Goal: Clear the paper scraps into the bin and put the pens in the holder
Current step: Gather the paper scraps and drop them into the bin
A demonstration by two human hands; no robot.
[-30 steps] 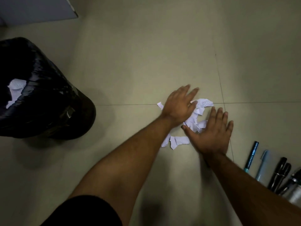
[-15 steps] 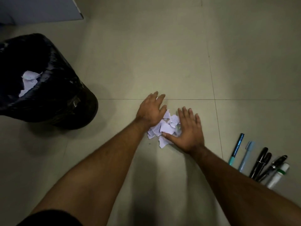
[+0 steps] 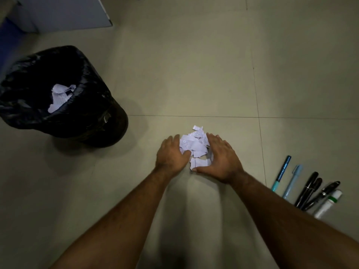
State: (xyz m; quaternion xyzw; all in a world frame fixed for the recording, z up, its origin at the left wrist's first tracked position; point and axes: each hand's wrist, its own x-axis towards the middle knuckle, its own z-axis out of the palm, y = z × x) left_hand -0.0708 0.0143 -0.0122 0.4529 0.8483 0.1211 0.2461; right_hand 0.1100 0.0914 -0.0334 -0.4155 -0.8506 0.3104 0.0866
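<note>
Floor: bin holding paper scraps.

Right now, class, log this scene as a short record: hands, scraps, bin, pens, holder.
left hand: cupped on the left of the scraps
right hand: cupped on their right
scraps: one heap on the floor between the hands
bin: black-lined, left of the heap, paper inside
pens: in a row on the floor, far right
holder: not in view

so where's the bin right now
In the head view the bin, lined with a black bag, stands on the floor at far left, left of and beyond the hands cupping the paper scraps.
</note>
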